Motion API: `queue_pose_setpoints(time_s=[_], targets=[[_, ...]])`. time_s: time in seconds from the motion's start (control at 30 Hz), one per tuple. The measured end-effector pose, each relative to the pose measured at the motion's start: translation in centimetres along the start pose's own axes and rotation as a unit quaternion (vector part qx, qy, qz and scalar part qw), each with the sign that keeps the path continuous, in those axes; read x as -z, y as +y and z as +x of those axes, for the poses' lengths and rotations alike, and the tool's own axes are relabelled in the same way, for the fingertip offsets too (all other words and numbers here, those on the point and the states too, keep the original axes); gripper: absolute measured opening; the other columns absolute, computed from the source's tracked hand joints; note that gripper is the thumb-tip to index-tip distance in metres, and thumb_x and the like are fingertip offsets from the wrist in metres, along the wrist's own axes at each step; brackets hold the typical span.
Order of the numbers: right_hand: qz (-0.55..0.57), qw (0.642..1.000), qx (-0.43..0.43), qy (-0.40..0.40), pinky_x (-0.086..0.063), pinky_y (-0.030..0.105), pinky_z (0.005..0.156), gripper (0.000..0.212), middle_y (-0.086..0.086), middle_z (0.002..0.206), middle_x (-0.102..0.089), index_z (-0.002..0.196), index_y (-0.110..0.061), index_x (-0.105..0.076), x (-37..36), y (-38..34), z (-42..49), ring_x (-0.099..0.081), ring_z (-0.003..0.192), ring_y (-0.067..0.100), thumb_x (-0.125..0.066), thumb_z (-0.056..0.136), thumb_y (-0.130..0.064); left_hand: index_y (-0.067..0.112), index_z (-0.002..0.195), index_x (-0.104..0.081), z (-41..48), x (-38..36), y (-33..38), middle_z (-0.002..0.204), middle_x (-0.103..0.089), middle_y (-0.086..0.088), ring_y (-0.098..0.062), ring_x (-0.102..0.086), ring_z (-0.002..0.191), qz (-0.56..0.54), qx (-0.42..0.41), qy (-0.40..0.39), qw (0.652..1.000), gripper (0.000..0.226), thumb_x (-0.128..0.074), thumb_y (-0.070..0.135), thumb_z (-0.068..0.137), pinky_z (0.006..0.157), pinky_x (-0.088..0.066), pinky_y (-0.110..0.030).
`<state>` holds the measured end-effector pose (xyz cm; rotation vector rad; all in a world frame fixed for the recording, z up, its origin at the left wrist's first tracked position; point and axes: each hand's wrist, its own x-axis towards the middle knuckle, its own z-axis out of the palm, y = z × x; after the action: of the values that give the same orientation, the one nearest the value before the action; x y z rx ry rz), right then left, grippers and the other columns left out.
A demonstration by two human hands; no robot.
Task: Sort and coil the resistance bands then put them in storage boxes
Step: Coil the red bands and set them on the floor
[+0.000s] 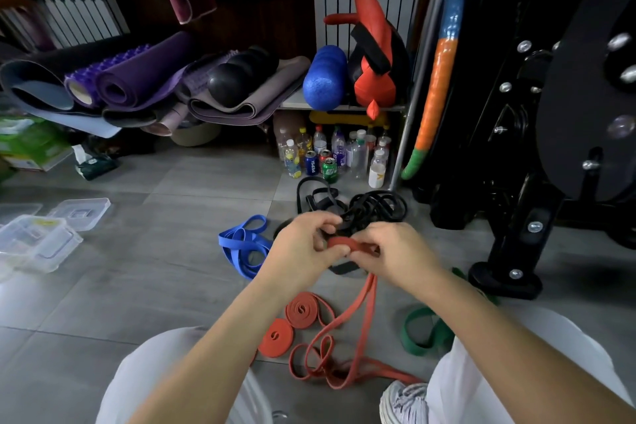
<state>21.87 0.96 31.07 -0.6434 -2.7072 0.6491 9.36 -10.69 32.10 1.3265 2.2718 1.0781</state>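
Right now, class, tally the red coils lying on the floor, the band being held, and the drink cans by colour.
Red coils: 2
Red band, held: 1
Blue can: 1
Red can: 1
Green can: 1
Total: 6

Location type: gym storage corner, possibly home gym. Indicators: rolled exercise mats (137, 79); blue foam roller (323, 77), red training bag (373, 55) on shelf (292, 101); black machine frame (537, 134) at right; resistance bands (276, 337) on tiled floor (155, 286); radiator (330, 21) on rear wall.
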Motion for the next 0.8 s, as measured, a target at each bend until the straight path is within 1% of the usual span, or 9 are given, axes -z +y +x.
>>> queue_pose_setpoints(time_s=[0.07,0.17,0.4,0.47,0.53,0.63,0.7,0.73,0.8], targets=[[-0.056,0.997,0.015,-0.041,-0.044,0.031,0.062,0.016,-0.009,0.070,-0.046,0.091,-0.028,-0.070,-0.3,-0.2,-0.1,-0.059,0.078,0.019,-0.060,0.082,-0.038,0.026,0.099,-0.068,-0.3,-0.3,-0.2,0.076,-0.049,0.019,0.001,-0.046,0.066,0.094,-0.056,-0.029,0.994,0.022,-0.073,0.026,0.077,0.062,-0.033,-0.008],[-0.071,0.995,0.023,-0.058,-0.033,0.028,0.058,0.014,-0.009,0.064,-0.038,0.085,-0.029,-0.065,-0.6,-0.3,-0.3,-0.053,0.076,0.015,-0.058,0.083,-0.041,0.025,0.094,-0.067,-0.5,-0.5,-0.8,0.073,-0.046,0.016,-0.005,-0.046,0.071,0.156,-0.076,-0.065,0.983,0.018,-0.070,0.032,0.078,0.062,-0.031,-0.017],[-0.043,0.996,0.043,-0.066,-0.041,0.029,0.063,0.017,-0.011,0.078,-0.048,0.096,-0.027,-0.068,-0.8,-0.7,-0.6,-0.056,0.084,0.017,-0.061,0.083,-0.036,0.020,0.095,-0.067,-0.8,-0.4,-1.2,0.079,-0.045,0.012,-0.012,-0.051,0.078,0.195,-0.104,-0.089,0.971,0.018,-0.066,0.028,0.079,0.064,-0.029,-0.018],[0.004,0.998,0.026,-0.054,-0.046,0.029,0.069,0.018,-0.009,0.083,-0.057,0.096,-0.024,-0.070,-0.6,-0.8,-0.4,-0.058,0.083,0.014,-0.067,0.080,-0.031,0.020,0.089,-0.068,-0.8,0.0,-1.1,0.073,-0.043,0.012,-0.009,-0.046,0.068,0.172,-0.093,-0.059,0.979,0.014,-0.067,0.024,0.075,0.059,-0.030,-0.017],[0.075,0.997,-0.003,-0.028,-0.045,0.021,0.068,0.017,-0.008,0.081,-0.062,0.092,-0.021,-0.073,-0.1,-0.7,-0.3,-0.057,0.074,0.007,-0.074,0.075,-0.023,0.018,0.083,-0.070,-0.6,0.5,-0.9,0.065,-0.043,0.013,-0.004,-0.044,0.058,0.131,-0.076,-0.034,0.988,0.009,-0.069,0.021,0.074,0.055,-0.032,-0.012],[0.149,0.988,-0.031,-0.010,-0.047,0.018,0.068,0.014,-0.008,0.079,-0.068,0.087,-0.023,-0.074,0.8,-0.4,-0.1,-0.060,0.072,0.004,-0.078,0.074,-0.021,0.025,0.075,-0.069,-0.5,1.1,-0.7,0.053,-0.050,0.013,-0.001,-0.046,0.047,0.040,-0.030,-0.048,0.998,0.005,-0.073,0.021,0.075,0.048,-0.033,-0.009],[0.200,0.978,-0.053,-0.009,-0.052,0.024,0.073,0.014,-0.007,0.079,-0.071,0.088,-0.024,-0.074,1.2,-0.4,0.0,-0.065,0.075,0.007,-0.078,0.075,-0.021,0.031,0.073,-0.067,-0.5,1.4,-0.5,0.052,-0.059,0.008,-0.001,-0.047,0.045,-0.036,-0.001,-0.059,0.998,0.012,-0.073,0.022,0.076,0.049,-0.040,-0.020],[0.233,0.970,-0.066,-0.010,-0.054,0.028,0.076,0.015,-0.004,0.080,-0.072,0.090,-0.022,-0.074,1.2,-0.5,0.1,-0.067,0.077,0.012,-0.078,0.075,-0.019,0.034,0.073,-0.067,-0.5,1.4,-0.4,0.056,-0.065,0.003,-0.006,-0.053,0.050,-0.071,0.010,-0.058,0.996,0.015,-0.073,0.020,0.077,0.054,-0.045,-0.028],[0.295,0.952,-0.085,-0.007,-0.055,0.032,0.080,0.017,0.005,0.084,-0.072,0.093,-0.013,-0.073,1.2,-0.8,0.3,-0.068,0.081,0.021,-0.076,0.076,-0.011,0.038,0.071,-0.069,-0.5,1.5,-0.1,0.066,-0.071,-0.004,-0.015,-0.061,0.060,-0.141,0.019,-0.043,0.989,0.024,-0.073,0.016,0.079,0.065,-0.051,-0.033]])
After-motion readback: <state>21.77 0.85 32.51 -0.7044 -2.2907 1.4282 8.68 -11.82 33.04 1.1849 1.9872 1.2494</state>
